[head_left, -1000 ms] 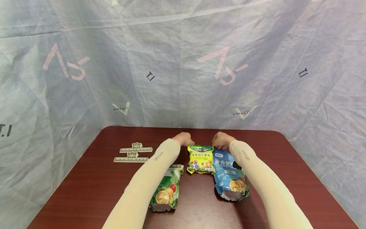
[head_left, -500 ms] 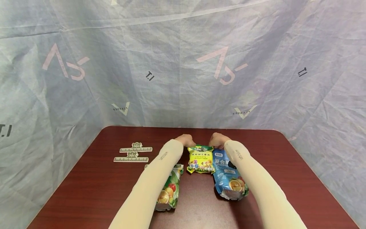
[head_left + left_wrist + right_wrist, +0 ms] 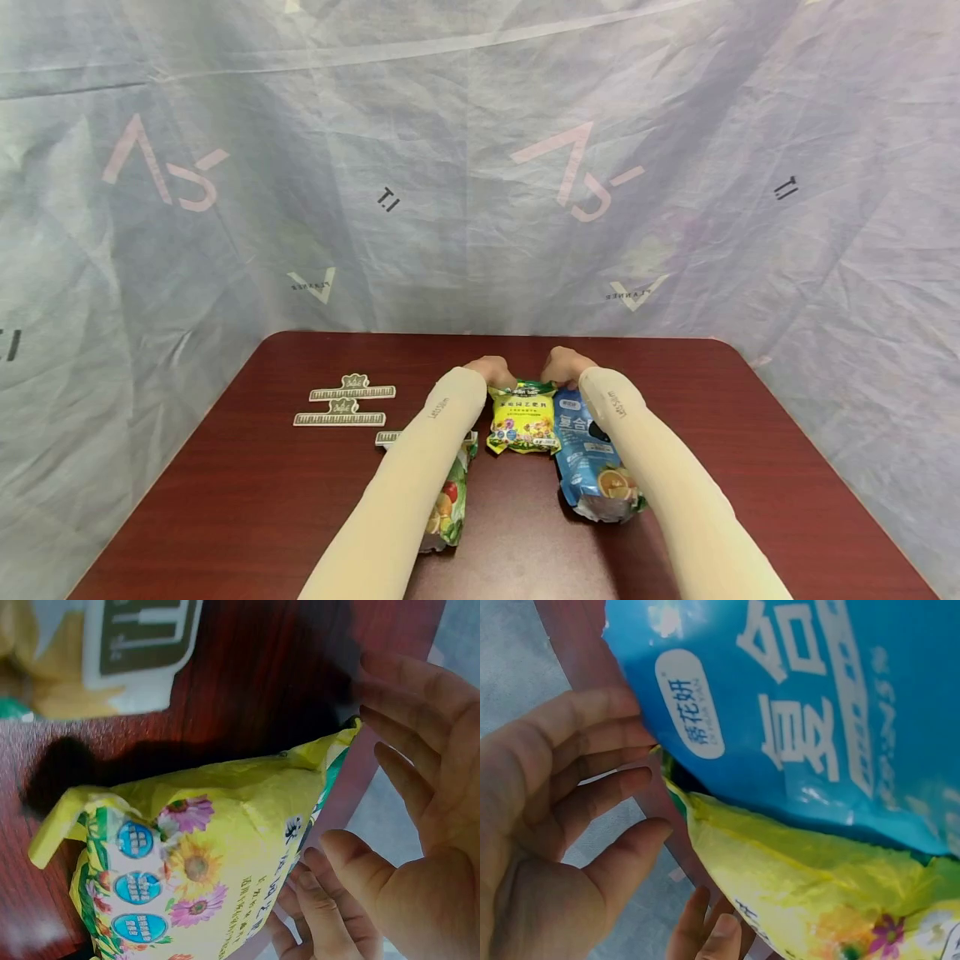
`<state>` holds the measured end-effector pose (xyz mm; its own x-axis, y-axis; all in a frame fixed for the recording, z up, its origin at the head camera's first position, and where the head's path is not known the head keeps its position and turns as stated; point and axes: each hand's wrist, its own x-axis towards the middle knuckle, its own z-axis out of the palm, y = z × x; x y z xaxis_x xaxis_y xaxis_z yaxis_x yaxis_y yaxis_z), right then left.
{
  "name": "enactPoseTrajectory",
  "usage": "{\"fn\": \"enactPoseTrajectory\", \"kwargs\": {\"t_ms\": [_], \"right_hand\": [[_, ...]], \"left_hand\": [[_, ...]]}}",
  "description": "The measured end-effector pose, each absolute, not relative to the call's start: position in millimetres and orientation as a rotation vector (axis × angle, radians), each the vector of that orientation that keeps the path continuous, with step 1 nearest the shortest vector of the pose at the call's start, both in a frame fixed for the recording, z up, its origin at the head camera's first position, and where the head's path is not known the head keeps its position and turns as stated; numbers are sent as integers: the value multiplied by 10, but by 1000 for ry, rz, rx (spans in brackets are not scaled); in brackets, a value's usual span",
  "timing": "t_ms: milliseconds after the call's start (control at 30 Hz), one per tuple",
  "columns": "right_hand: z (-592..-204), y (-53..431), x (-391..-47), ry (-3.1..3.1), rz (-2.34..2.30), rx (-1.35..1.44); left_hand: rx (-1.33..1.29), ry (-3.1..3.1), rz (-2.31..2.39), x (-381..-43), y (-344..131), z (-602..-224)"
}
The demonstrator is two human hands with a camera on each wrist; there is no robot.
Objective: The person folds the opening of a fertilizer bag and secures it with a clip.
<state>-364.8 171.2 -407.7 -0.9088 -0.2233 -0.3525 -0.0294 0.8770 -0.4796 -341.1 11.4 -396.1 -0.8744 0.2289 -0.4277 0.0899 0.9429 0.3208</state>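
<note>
A yellow fertilizer bag (image 3: 523, 421) with printed flowers lies on the table, its green top edge facing the far side. My left hand (image 3: 491, 371) is at that bag's top left corner; in the left wrist view its fingers (image 3: 409, 769) are relaxed, thumb apart, with nothing between them. At the top right corner is my right hand (image 3: 566, 367), beside a blue fertilizer pouch (image 3: 780, 697). Its fingertips are right at the edges of the yellow bag and the pouch, thumb spread away from the fingers.
A green pouch with fruit pictures (image 3: 452, 500) lies partly under my left forearm, a ruler-like strip (image 3: 388, 437) at its top. Two similar strips with crests (image 3: 352, 390) lie left on the red-brown table (image 3: 225, 500). Grey cloth (image 3: 465, 167) hangs behind.
My hands have moved closer together around the top of the yellow bag, the right one shifting left and the left one slightly right. The bags stay where they were.
</note>
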Motion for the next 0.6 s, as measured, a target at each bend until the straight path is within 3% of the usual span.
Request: {"fn": "enactPoseTrajectory", "kwargs": {"t_ms": [133, 600], "right_hand": [[-4079, 1705, -3658, 2637, -681, -170], [-4111, 1690, -3681, 2673, -689, -137]], "left_hand": [[379, 2574, 530, -3469, -16, -4016], [307, 2671, 574, -3486, 69, -4038]]}}
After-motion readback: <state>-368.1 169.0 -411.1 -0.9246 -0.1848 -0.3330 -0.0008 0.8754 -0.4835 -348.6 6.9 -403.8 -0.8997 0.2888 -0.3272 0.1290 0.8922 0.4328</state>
